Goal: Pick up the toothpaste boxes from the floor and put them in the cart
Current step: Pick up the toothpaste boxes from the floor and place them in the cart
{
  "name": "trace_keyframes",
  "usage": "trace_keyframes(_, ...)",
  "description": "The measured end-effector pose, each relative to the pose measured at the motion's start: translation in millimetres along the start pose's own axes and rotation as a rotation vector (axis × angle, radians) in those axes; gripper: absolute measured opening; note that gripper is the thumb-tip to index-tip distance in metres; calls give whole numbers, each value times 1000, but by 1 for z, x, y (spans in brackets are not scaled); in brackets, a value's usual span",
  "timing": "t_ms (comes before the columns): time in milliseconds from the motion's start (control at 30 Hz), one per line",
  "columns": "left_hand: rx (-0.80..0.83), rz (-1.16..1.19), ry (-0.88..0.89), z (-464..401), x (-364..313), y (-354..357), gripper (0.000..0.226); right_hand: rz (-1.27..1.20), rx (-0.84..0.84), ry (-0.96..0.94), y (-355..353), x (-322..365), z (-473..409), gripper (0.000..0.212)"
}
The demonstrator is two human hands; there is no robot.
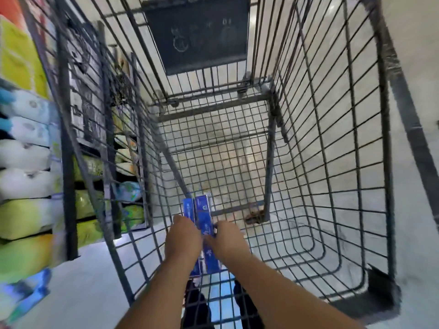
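A single wide-angle head camera looks steeply down and forward from above the near end of a wire shopping cart, close enough that the basket fills most of the frame and its sides bow outward at the edges. Both forearms reach in from the bottom edge, the left hand and right hand near the lower centre. Store shelves run up the left margin, blurred; pale floor shows at right. No second view overlaps it.
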State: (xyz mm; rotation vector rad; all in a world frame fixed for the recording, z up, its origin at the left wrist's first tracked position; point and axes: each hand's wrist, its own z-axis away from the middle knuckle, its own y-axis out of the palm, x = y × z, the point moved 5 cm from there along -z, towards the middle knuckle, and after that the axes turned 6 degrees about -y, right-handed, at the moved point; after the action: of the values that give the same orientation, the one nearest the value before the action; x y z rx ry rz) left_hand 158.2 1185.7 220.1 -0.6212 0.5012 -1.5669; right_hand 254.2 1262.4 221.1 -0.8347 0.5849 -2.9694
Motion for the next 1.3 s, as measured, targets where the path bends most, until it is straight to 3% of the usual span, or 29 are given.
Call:
trace_keyframes(67, 49, -37, 16, 0, 2, 2, 25, 10, 51, -50, 1, 6, 5, 10)
trace_keyframes(167, 99, -62, 81, 10, 2, -6, 24, 34, 86, -92, -5, 14, 18, 26)
trace_keyframes(300, 104, -78, 248, 48, -8, -45, 30, 142, 118, -150, -38, 39, 50, 29)
trace_keyframes(433, 41, -112, 462, 102, -25, -124, 42, 356, 56, -241, -97, 89, 92, 38)
trace_keyframes(633, -147, -68, 597, 203, -3, -261, 60, 724, -110, -421, -189, 176, 187, 62)
trace_keyframes(767, -243, -242, 609, 237, 36, -309, 84, 858, -190, -537, -215, 223, 242, 80)
trace_keyframes(933, -242, -358, 534, 263, 90, -325, 90, 977, -183, -574, -208, 252, 293, 89)
trace_keyframes(1167, -197, -202, 564, 311, 184, -326, 100, 1014, -179, -688, -147, 277, 358, 97)
trace_keyframes(1300, -165, -74, 502, 328, 278, -308, 108, 1114, -130, -768, -71, 295, 394, 92)
